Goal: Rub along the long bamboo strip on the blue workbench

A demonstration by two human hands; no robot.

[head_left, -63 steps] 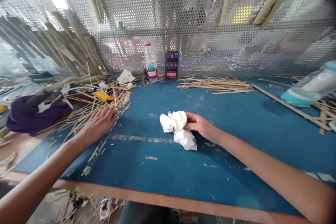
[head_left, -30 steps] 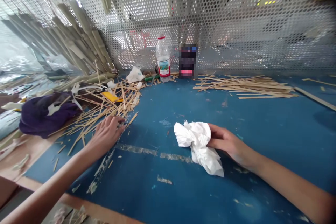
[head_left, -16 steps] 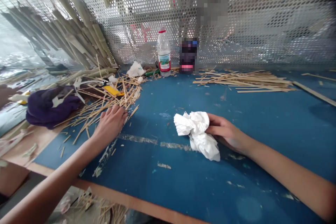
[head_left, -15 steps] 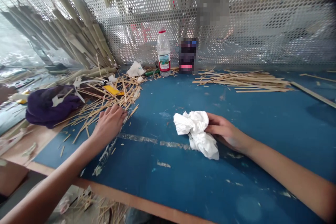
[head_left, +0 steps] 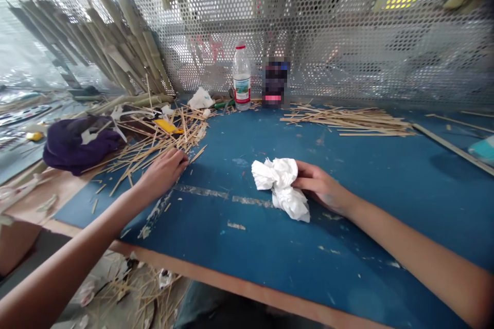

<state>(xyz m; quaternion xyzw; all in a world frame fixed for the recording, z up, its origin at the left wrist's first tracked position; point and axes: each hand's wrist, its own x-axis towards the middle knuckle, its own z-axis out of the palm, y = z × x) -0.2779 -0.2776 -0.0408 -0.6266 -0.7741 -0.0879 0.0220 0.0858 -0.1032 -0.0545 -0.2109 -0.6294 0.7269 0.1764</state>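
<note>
On the blue table top, my right hand (head_left: 322, 187) grips a crumpled white tissue (head_left: 281, 180), twisted at its middle, by its right side. Thumb and fingers pinch it, and the fingertips are partly covered by its folds. My left hand (head_left: 164, 170) rests on the table at the near edge of a heap of thin bamboo strips (head_left: 142, 157). Its fingers are curled together and pointing down, so whatever may lie under them is hidden. A short loose strip (head_left: 198, 154) lies just beyond its fingertips.
A plastic bottle (head_left: 242, 85) with a red cap stands at the back beside a blurred dark object (head_left: 275, 85). More bamboo strips (head_left: 347, 121) lie back right. A purple cloth (head_left: 79, 146) and a yellow-handled item (head_left: 168, 126) sit left. Perforated metal (head_left: 216, 10) closes the back.
My left fingers have curled in more. The right hand and tissue have shifted slightly left and up in view, while the whole view has turned a little.
</note>
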